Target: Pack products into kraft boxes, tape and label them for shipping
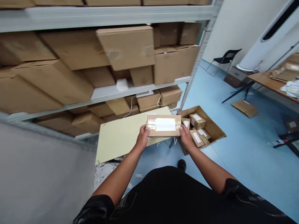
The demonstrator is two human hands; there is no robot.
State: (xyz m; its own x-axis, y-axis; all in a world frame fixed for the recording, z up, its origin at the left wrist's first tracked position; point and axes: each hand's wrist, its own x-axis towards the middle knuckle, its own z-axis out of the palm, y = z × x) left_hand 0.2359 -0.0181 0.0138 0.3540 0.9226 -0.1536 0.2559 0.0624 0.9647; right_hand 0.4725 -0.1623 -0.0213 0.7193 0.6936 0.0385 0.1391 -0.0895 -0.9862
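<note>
Between my two hands is a small taped cardboard box [151,133] with a white label [165,124] on its top face. My left hand [142,138] grips the box's left end, and my right hand [186,137] grips its right end. The box is held level above the right part of a pale yellow tabletop [121,132]. Just right of my right hand, a large open carton [216,129] on the floor holds several smaller boxes [198,120] with white labels. The fingers under the held box are hidden.
A metal shelf rack [130,93] full of cardboard boxes [130,46] stands ahead and to the left. At the right are a black chair [225,59], a brown desk [268,82] with papers, and flattened cardboard [244,108] on the blue floor [205,93]. White scraps lie beneath the yellow tabletop.
</note>
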